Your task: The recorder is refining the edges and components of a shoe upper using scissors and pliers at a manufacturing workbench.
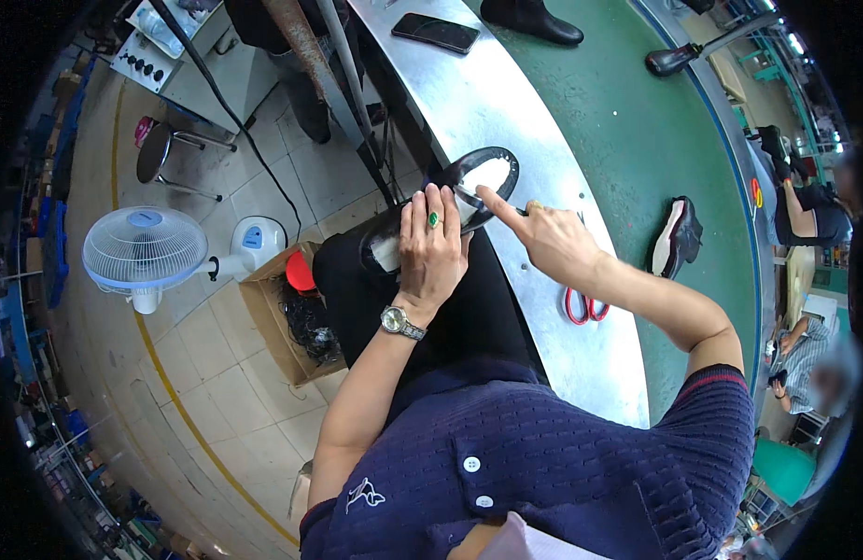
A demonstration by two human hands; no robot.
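Note:
A black shoe (492, 175) lies bottom up across my lap beside the metal bench edge, its white underside showing inside a black rim. My left hand (433, 245), with a green-stoned ring and a wristwatch, is laid over the shoe's middle and grips it. Over the front part of the shoe, my right hand (554, 241) points its index finger at the white underside. Its other fingers are curled in, and what they hold, if anything, is hidden. Scissors with red handles (585, 306) rest on the metal bench beneath my right forearm.
A phone (436, 33) lies on the metal bench (506, 103). On the green surface stand a black boot (534, 19) and another black shoe (674, 238). At left are a fan (145, 247), a stool (154, 152) and a cardboard box (273, 317). Other people sit at far right.

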